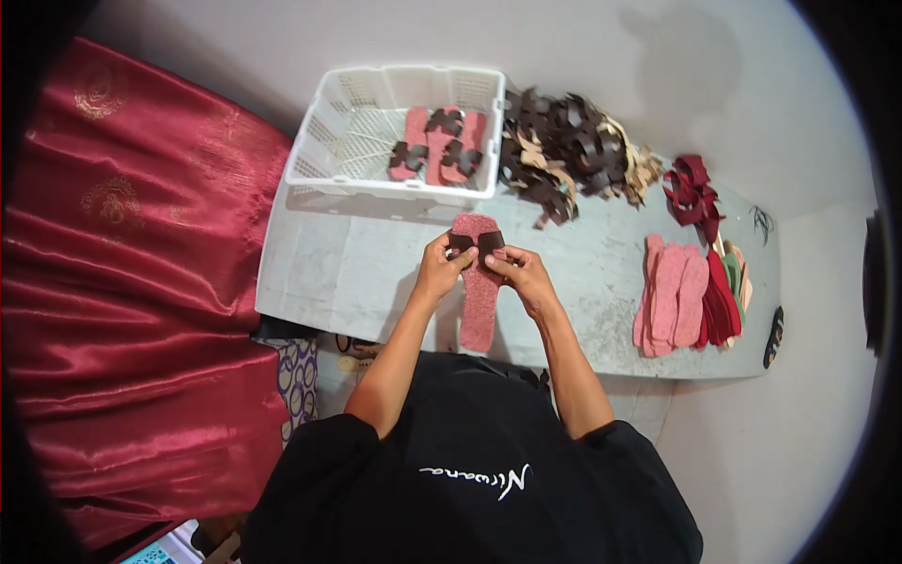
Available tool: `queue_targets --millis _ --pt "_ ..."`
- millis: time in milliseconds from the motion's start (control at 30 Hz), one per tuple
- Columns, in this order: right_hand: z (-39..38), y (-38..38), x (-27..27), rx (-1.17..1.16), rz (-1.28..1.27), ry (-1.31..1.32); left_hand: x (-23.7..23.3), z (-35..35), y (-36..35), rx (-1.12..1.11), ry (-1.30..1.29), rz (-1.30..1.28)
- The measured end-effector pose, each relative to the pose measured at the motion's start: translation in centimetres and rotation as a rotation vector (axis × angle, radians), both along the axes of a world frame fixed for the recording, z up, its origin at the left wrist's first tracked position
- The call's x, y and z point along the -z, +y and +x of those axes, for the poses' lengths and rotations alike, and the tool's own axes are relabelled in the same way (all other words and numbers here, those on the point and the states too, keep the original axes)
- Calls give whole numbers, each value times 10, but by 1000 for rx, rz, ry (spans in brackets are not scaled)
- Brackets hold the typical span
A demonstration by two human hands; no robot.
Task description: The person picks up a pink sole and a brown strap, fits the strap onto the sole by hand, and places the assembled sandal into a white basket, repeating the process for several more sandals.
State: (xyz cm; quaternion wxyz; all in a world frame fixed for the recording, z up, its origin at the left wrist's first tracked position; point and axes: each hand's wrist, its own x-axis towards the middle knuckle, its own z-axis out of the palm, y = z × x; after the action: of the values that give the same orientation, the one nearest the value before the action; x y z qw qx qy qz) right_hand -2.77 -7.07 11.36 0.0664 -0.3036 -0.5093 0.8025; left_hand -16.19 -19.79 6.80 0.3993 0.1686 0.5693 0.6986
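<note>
Between my hands is a sandal (478,315) with a speckled pink sole, its toe end pointing away from me and its heel near the table's front edge. A dark brown strap (491,241) crosses the upper part of the sole. My left hand (438,271) grips the strap's left side, thumb on top. On the other side, my right hand (524,279) pinches the strap and sole edge, thumb also on top. The fingers under the sole are hidden.
A white plastic basket (395,186) with strapped pink sandals (436,160) stands at the back left. Dark brown straps (573,141) lie heaped beside it, with red straps (692,193) farther right. Pink soles (678,291) and red soles (720,301) are stacked at right. A red curtain (160,282) hangs left.
</note>
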Motion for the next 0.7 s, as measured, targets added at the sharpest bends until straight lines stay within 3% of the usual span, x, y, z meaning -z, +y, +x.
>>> queue_targets --millis 67,167,267,400,433,500,567,633,700 --pt "-41 -2 -7 -54 56 58 -5 -43 -12 -17 299 -26" --pt "-106 -2 -26 -172 131 143 -32 -114 -17 -42 293 -9" --pt "-181 6 -34 -147 186 159 -42 -194 -11 -19 363 27" --pt "-280 29 -43 -160 184 15 -54 -290 12 -26 399 33" --pt "-306 34 -35 -132 156 45 -32 -321 22 -51 457 10" --pt "-358 41 -10 -66 201 7 -36 -357 35 -105 547 -118" --pt "-396 51 10 -10 259 -27 0 -395 53 -134 555 -135" --pt "-422 60 35 29 65 -61 40 -417 67 -179 556 -167" --pt "-441 76 74 14 60 -91 73 -431 76 -171 550 -229"
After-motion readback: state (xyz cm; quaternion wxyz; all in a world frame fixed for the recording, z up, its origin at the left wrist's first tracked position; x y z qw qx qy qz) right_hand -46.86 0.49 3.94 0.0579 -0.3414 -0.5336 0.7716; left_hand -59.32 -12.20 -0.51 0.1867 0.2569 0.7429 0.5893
